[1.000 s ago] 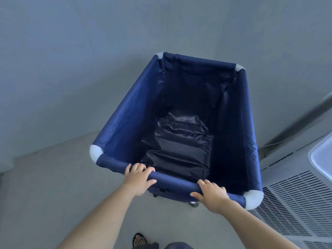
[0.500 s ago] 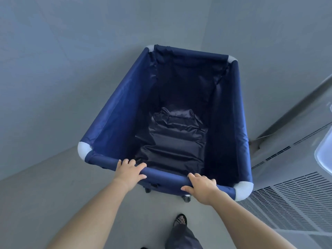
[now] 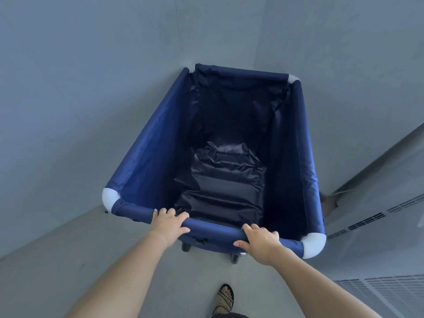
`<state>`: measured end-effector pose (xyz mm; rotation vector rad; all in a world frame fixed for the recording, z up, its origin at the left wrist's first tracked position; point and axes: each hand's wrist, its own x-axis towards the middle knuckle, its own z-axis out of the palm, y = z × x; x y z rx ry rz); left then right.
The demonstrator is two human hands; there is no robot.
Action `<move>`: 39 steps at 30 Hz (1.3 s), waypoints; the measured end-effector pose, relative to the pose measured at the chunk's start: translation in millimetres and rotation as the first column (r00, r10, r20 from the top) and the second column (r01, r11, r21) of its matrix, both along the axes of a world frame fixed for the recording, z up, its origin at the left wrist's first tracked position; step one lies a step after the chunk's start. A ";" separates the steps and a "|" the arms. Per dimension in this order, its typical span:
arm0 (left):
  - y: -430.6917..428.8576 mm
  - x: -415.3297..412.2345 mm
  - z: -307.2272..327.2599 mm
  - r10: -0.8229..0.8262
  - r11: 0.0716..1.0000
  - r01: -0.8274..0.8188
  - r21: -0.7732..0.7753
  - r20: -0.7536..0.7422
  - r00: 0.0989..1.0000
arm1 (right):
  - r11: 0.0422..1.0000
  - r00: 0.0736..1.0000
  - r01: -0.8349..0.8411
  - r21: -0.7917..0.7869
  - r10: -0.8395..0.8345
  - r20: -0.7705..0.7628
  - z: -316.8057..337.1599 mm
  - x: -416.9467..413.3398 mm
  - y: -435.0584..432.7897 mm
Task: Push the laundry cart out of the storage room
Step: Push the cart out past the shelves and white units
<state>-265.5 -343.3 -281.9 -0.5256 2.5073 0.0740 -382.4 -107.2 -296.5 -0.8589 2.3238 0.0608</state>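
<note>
A navy fabric laundry cart point(image 3: 146, 161) with white corner joints stands in front of me, its far end close to the corner of two grey walls. Its inside holds only a crumpled dark liner. My left hand point(image 3: 168, 222) grips the near top rail left of centre. My right hand point(image 3: 260, 241) grips the same rail further right, near the white corner joint point(image 3: 314, 245). Two black caster wheels point(image 3: 186, 247) show under the near edge.
Grey walls point(image 3: 91, 88) meet just beyond the cart. A grey unit with vent grilles point(image 3: 378, 226) stands close on the right. The grey floor point(image 3: 68, 260) spreads to the left and behind. My sandalled foot point(image 3: 226, 297) is below the cart.
The cart has rolled forward toward the wall corner with both hands staying on the near rail. My foot has stepped forward, and the grilled unit has slid further right in view.
</note>
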 end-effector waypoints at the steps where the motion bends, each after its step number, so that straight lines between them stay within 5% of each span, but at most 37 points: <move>1: -1.3 -8.2 0.5 -0.010 1.000 0.010 0.009 0.011 1.000 | 1.000 1.000 0.002 -0.001 -0.002 0.013 0.1 -8.4 0.4; 12: 5.2 -25.8 -13.5 -0.011 0.989 0.017 0.146 -0.042 0.999 | 1.000 0.997 -0.005 -0.007 0.006 0.081 0.8 -43.5 25.9; 24: 9.0 -14.9 -19.4 -0.004 0.995 0.015 0.094 -0.119 0.993 | 0.988 0.984 0.080 -0.129 -0.099 -0.149 -13.8 -16.8 30.7; 39: -10.9 63.7 -10.4 -0.178 0.968 0.206 0.141 -0.191 0.965 | 0.961 0.942 0.232 -0.154 -0.261 -0.211 -18.6 69.1 24.3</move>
